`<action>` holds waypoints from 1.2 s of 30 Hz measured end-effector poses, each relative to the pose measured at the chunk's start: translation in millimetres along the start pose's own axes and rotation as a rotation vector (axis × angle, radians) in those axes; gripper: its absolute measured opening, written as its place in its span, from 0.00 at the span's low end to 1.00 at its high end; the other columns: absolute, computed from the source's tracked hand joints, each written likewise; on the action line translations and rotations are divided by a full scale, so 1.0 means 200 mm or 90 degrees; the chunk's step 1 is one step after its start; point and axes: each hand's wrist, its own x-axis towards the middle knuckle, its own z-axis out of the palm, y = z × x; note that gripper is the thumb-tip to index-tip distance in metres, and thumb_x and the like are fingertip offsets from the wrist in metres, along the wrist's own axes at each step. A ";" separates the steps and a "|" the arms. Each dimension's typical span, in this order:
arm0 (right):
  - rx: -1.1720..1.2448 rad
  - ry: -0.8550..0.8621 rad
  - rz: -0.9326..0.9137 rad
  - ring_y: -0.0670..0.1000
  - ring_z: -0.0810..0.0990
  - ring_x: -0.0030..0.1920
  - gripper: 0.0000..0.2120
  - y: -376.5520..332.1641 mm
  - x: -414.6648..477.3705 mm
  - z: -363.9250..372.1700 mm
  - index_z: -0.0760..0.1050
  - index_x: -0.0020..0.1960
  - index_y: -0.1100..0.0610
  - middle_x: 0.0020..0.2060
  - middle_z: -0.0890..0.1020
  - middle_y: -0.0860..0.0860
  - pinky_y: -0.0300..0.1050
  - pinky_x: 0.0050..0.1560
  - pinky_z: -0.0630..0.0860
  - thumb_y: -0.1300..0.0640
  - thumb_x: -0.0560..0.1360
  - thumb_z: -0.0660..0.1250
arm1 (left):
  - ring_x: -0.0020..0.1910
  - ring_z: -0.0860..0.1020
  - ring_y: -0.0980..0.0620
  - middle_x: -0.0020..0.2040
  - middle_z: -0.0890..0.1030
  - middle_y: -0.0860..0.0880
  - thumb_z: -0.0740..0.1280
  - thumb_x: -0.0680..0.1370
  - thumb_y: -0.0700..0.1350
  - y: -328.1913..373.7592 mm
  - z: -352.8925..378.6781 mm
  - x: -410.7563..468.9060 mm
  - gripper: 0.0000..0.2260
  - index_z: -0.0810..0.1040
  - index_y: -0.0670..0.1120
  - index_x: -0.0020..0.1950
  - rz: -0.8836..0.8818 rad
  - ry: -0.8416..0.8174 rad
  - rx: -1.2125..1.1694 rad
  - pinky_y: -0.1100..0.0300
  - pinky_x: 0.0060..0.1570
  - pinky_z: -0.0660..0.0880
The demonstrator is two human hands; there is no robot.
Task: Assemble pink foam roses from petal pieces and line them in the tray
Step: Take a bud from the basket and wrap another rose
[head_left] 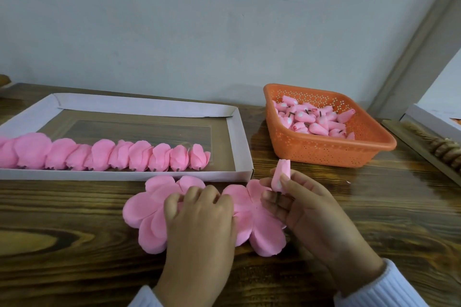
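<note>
Two flat pink petal pieces lie side by side on the wooden table, a left petal piece (147, 217) and a right petal piece (262, 229). My left hand (199, 222) lies on the left one, fingertips curled onto its petals. My right hand (306, 209) holds a pink rose bud (280, 174) upright by its dark stem, above the right petal piece. A white cardboard tray (239, 137) behind them holds a row of several finished pink roses (107, 156) along its near side.
An orange perforated basket (329, 152) at the right back holds several pink buds (311, 121). A wooden rack (424, 147) and a white box (434, 117) stand at the far right edge. A pale wall runs behind the table.
</note>
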 end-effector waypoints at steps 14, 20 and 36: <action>-0.062 0.119 -0.173 0.51 0.84 0.51 0.17 0.00 0.00 0.00 0.77 0.50 0.59 0.49 0.85 0.55 0.46 0.51 0.76 0.48 0.68 0.67 | 0.44 0.79 0.51 0.37 0.80 0.56 0.65 0.77 0.46 0.01 0.03 0.06 0.07 0.78 0.52 0.40 -0.345 -0.102 -0.809 0.51 0.52 0.78; -0.287 0.089 -0.260 0.50 0.84 0.46 0.17 0.03 -0.03 0.02 0.78 0.49 0.56 0.46 0.85 0.52 0.38 0.43 0.80 0.44 0.70 0.64 | 0.44 0.83 0.52 0.44 0.82 0.46 0.63 0.77 0.44 0.01 -0.03 0.06 0.08 0.76 0.41 0.51 -0.378 -0.190 -1.162 0.58 0.45 0.80; -0.386 0.029 -0.308 0.46 0.83 0.42 0.14 0.06 -0.04 0.04 0.79 0.47 0.52 0.42 0.84 0.48 0.39 0.41 0.79 0.49 0.64 0.72 | 0.32 0.73 0.56 0.28 0.73 0.54 0.74 0.70 0.47 0.02 0.00 0.07 0.11 0.73 0.47 0.34 -0.356 0.000 -0.908 0.59 0.35 0.72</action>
